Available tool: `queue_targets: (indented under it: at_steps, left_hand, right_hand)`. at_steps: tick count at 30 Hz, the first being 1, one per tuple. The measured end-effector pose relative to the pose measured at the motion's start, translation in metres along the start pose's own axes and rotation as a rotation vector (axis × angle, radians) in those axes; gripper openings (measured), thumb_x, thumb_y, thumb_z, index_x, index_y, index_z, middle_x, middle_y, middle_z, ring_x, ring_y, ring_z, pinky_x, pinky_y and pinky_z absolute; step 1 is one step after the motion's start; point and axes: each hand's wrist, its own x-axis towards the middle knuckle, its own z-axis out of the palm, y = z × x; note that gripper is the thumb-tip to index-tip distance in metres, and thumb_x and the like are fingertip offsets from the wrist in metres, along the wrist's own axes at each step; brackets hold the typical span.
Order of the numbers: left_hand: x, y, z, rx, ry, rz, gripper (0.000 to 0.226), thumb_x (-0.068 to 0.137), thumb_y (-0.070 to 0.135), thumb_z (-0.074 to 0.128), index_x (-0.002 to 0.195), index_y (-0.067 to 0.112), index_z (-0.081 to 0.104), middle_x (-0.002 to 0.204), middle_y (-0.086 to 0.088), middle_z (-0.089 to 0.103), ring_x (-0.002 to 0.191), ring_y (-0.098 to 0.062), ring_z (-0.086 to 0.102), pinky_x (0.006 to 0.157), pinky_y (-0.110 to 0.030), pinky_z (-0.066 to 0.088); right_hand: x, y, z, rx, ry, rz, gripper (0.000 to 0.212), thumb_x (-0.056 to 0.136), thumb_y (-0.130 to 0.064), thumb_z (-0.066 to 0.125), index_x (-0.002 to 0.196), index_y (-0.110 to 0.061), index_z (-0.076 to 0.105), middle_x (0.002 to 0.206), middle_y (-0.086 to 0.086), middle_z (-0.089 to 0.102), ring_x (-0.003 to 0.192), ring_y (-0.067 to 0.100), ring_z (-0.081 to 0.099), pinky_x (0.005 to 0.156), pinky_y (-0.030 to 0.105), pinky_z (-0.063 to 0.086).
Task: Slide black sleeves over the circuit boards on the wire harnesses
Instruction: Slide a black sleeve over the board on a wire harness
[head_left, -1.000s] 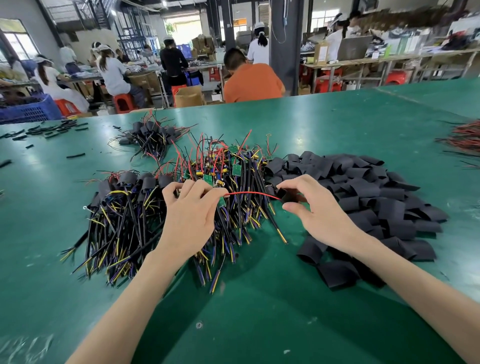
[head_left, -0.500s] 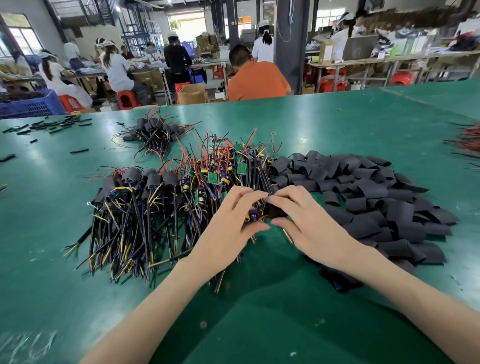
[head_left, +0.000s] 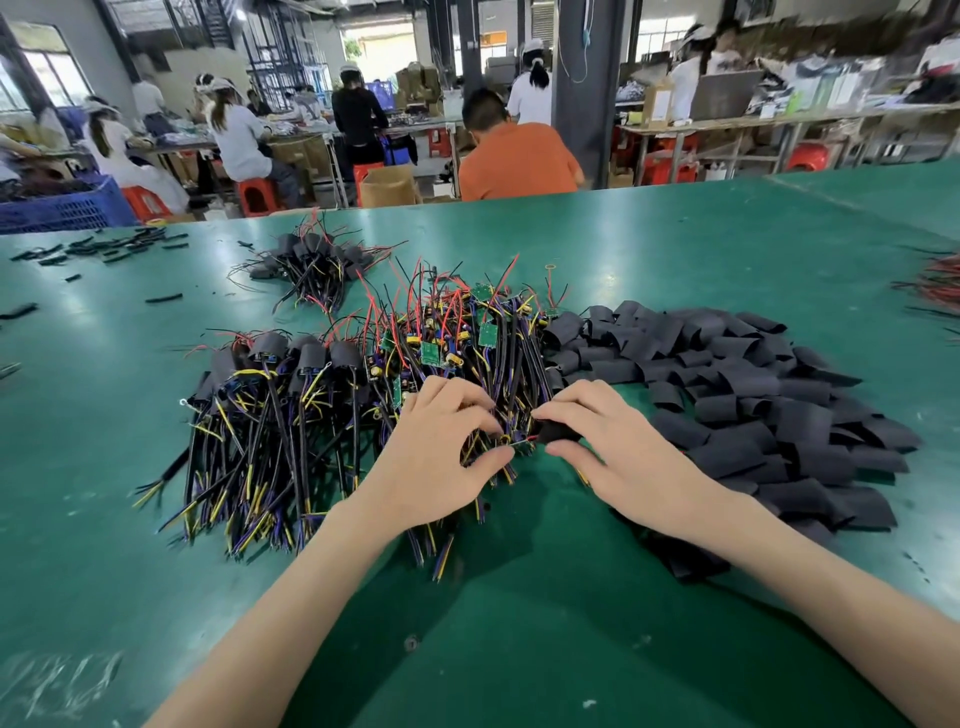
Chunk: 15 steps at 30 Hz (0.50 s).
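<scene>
Black sleeve (head_left: 558, 431) pinched in my right hand (head_left: 618, 457), thin red lead (head_left: 522, 440) pinched in my left hand (head_left: 441, 457), end to end.

Head view: both hands sit on the near edge of the unsleeved wire harnesses (head_left: 467, 332), whose green circuit boards (head_left: 430, 353) lie just beyond my left knuckles; loose sleeves (head_left: 753, 395) are heaped beyond and right of my right hand, sleeved harnesses (head_left: 270, 374) left of my left. I judge the sleeve light, soft and apt to collapse flat, so it wants holding by its sides near the mouth; the lead is limp, best nipped close to its tip, and the board stiff but studded with delicate parts. My fingers hide the sleeve's opening and this harness's own board, so I cannot tell whether the lead is inside.
</scene>
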Motion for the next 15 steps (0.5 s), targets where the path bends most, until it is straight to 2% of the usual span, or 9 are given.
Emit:
queue_targets:
  at_steps: [3, 8, 11, 13, 15]
  left_hand:
    - [0.0, 0.0, 0.003, -0.036, -0.026, -0.013, 0.016, 0.084, 0.032, 0.07, 0.082, 0.016, 0.071, 0.107, 0.009, 0.057, 0.107, -0.013, 0.039, 0.093, -0.032, 0.027]
    - [0.002, 0.004, -0.001, -0.094, -0.018, -0.004, 0.014, 0.09, 0.024, 0.063, 0.087, 0.01, 0.065, 0.106, 0.005, 0.06, 0.107, -0.015, 0.044, 0.097, -0.031, 0.031]
    - [0.002, 0.011, -0.006, -0.072, -0.012, 0.022, 0.015, 0.094, 0.02, 0.056, 0.091, 0.005, 0.058, 0.091, 0.002, 0.06, 0.094, -0.014, 0.043, 0.085, -0.028, 0.033]
    - [0.003, 0.014, -0.007, -0.037, -0.02, 0.038, 0.016, 0.097, 0.019, 0.052, 0.091, 0.005, 0.054, 0.081, 0.003, 0.056, 0.079, -0.008, 0.032, 0.077, -0.026, 0.028]
    - [0.002, 0.015, -0.007, -0.043, -0.017, 0.036, 0.013, 0.097, 0.02, 0.05, 0.092, 0.008, 0.052, 0.081, 0.003, 0.061, 0.078, -0.007, 0.03, 0.079, -0.027, 0.028]
  right_hand:
    - [-0.001, 0.001, 0.001, 0.005, -0.003, 0.003, 0.029, 0.089, -0.01, 0.061, 0.117, -0.002, 0.06, 0.109, 0.01, 0.054, 0.103, 0.024, 0.047, 0.092, 0.017, 0.027]
    - [0.0, 0.003, 0.0, 0.04, 0.014, 0.019, 0.032, 0.089, -0.014, 0.062, 0.119, -0.006, 0.059, 0.111, 0.007, 0.056, 0.104, 0.021, 0.048, 0.093, 0.02, 0.031]
    - [0.001, 0.003, -0.002, 0.079, 0.041, 0.033, 0.033, 0.087, -0.017, 0.065, 0.118, -0.007, 0.06, 0.111, 0.005, 0.058, 0.105, 0.022, 0.051, 0.093, 0.025, 0.035]
    - [0.001, 0.002, -0.004, 0.099, 0.066, 0.037, 0.033, 0.085, -0.016, 0.068, 0.116, -0.007, 0.061, 0.109, 0.005, 0.059, 0.103, 0.021, 0.053, 0.091, 0.026, 0.037]
    - [0.001, 0.001, -0.007, 0.11, 0.077, 0.037, 0.032, 0.083, -0.015, 0.07, 0.114, -0.007, 0.063, 0.108, 0.003, 0.061, 0.101, 0.021, 0.055, 0.09, 0.027, 0.039]
